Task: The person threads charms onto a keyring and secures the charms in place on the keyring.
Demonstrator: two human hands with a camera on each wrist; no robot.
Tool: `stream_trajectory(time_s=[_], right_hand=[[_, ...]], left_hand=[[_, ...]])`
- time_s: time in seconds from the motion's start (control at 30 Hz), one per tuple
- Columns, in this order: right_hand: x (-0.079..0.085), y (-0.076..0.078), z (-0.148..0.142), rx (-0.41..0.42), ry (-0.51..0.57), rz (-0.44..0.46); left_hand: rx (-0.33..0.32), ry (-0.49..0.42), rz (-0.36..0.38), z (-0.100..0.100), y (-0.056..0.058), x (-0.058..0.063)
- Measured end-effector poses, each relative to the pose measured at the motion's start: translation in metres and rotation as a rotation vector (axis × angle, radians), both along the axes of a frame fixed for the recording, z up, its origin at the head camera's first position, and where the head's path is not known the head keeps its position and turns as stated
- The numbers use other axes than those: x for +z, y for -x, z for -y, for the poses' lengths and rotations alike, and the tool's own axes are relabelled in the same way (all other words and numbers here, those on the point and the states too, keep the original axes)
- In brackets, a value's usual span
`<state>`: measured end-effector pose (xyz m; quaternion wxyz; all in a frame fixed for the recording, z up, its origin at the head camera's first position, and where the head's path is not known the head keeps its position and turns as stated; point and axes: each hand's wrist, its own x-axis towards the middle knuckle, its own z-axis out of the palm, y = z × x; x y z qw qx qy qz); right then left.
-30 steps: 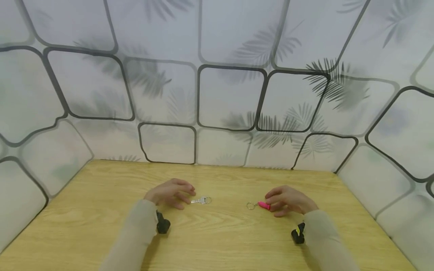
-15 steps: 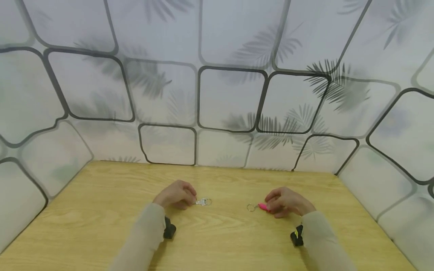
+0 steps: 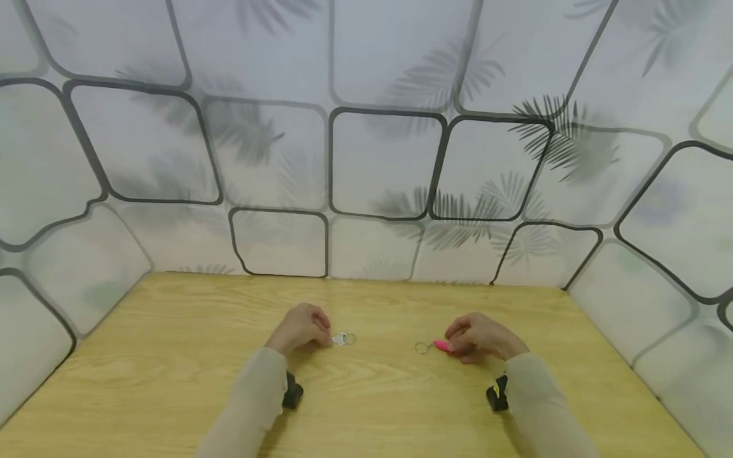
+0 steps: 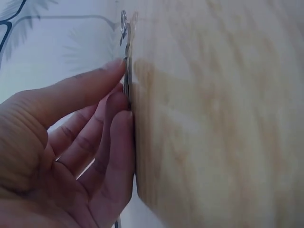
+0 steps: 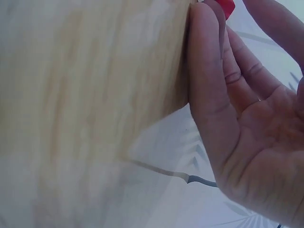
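Near the middle of the table, my left hand [image 3: 301,329] pinches a silver key [image 3: 340,339] between thumb and fingers. The key's head and split ring stick out to the right; its shaft is hidden by the fingertips. The left wrist view shows the key [image 4: 125,45] edge-on, close against the tabletop. Further right, my right hand [image 3: 485,337] pinches the fat end of a pink keychain [image 3: 441,345]. Its short chain and metal ring [image 3: 422,347] lie on the table, pointing left. Only a red-pink bit of the keychain [image 5: 228,6] shows in the right wrist view.
The wood-grain table [image 3: 366,407] runs back to a pale wall covering [image 3: 383,165] with dark rounded outlines and leaf prints, which also stands at both sides. A dark wrist camera [image 3: 293,392] sits under the left wrist, another wrist camera [image 3: 497,394] under the right.
The left hand has moved slightly right, and its loosely spread fingers have closed on the key's shaft. The right hand's fingers have closed in on the pink keychain. Both items stay nearly in place.
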<state>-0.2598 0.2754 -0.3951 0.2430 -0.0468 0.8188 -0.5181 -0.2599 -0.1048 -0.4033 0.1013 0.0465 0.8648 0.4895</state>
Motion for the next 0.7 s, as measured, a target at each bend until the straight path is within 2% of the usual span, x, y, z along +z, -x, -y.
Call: stream_trajectory(time_s=[0.2, 0.37, 0.47, 0.6, 0.7], right_hand=[[0.003, 0.000, 0.001, -0.004, -0.015, -0.014], [0.008, 0.003, 0.004, -0.006, -0.038, -0.049], [0.009, 0.002, 0.005, -0.001, -0.063, -0.062], [0.008, 0.000, 0.005, 0.017, -0.083, -0.054], [0.010, -0.001, 0.004, 0.027, -0.029, -0.042]], left_hand=[[-0.001, 0.077, -0.016, -0.005, 0.002, 0.003], [-0.011, 0.088, -0.018, -0.005, 0.004, 0.009], [-0.034, 0.103, -0.004, -0.005, 0.003, 0.013], [-0.085, 0.119, 0.040, -0.006, 0.001, 0.011], [-0.122, 0.132, 0.035, -0.006, 0.001, 0.011]])
